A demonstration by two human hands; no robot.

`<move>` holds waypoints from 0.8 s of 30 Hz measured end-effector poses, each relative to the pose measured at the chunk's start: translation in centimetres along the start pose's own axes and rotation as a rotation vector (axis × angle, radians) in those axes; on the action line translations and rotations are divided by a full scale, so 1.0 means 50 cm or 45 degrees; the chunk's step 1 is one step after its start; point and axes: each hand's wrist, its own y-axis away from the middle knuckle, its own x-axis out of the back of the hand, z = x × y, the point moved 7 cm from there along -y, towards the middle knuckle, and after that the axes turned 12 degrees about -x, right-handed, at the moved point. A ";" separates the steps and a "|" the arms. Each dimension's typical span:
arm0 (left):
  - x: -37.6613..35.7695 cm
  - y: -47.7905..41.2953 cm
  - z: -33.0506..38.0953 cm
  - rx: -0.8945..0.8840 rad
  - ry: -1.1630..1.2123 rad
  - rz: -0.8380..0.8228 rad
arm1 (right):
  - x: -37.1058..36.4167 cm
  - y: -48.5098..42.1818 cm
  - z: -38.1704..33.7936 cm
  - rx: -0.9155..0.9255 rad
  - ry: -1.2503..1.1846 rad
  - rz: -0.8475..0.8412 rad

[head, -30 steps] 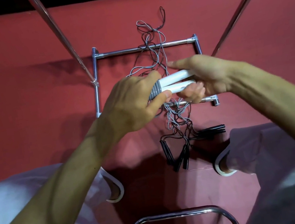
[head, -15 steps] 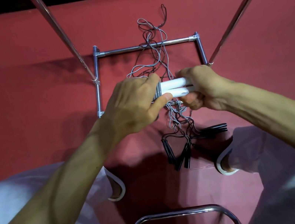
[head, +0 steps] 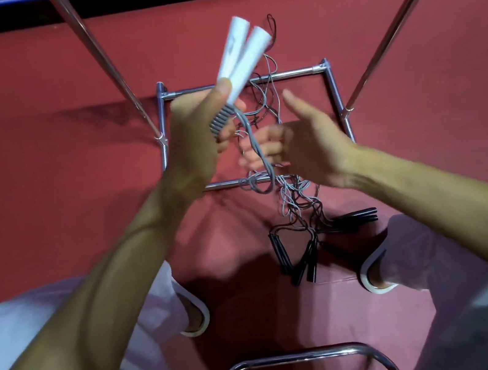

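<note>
**Two white handles held up in one hand**

The left hand (head: 196, 141) holds the two white handles (head: 238, 53) of a skipping rope. Its fingers and thumb are wrapped tight around the grey ridged ends (head: 222, 120) at the bottom of the handles. The handles are side by side. They point up and away from the person, tilted a little to the right. They are up in the air, above the far bar of a shiny metal frame (head: 282, 75).

A thick grey rope (head: 258, 153) comes out of the ridged ends. It hangs down between the two hands and bends in a loop near the close bar of the frame.

The right hand (head: 313, 144) is just beside the hanging rope. Its thumb sticks up. Its fingers (head: 275, 147) are bent and reach to the rope, but they are blurry. I cannot tell if they hold the rope or only touch it.

Under the hands, a tangle of thin cords (head: 290, 196) lies across the frame on the red floor (head: 42, 186). Some black handles (head: 300, 259) lie at the near end of the tangle, between the person's two shoes (head: 199, 318). Two long metal poles (head: 106, 65) slant up from the sides of the frame. A curved metal bar (head: 297, 357) sits at the bottom, close to the person.
</note>
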 end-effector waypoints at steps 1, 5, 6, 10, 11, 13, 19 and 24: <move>0.011 -0.005 0.003 0.034 0.013 0.037 | -0.018 0.005 0.007 -0.020 0.042 -0.038; 0.059 -0.020 -0.002 0.094 -0.101 0.167 | -0.002 0.040 -0.042 0.447 0.360 0.330; 0.066 -0.021 -0.006 0.114 -0.124 0.193 | 0.015 0.059 -0.065 0.660 0.537 0.502; 0.073 -0.013 -0.025 0.235 -0.179 0.249 | 0.012 0.139 -0.130 1.287 1.279 0.919; 0.071 -0.013 -0.024 0.252 -0.191 0.242 | 0.010 0.146 -0.135 1.322 1.376 0.917; 0.063 -0.011 -0.017 0.314 -0.205 0.188 | 0.023 0.135 -0.140 1.066 1.232 0.747; 0.051 -0.005 -0.019 0.302 -0.286 0.020 | 0.052 0.083 -0.073 -0.217 0.156 0.020; 0.054 -0.010 -0.037 0.233 -0.332 0.020 | 0.072 0.062 -0.068 -0.103 0.522 0.179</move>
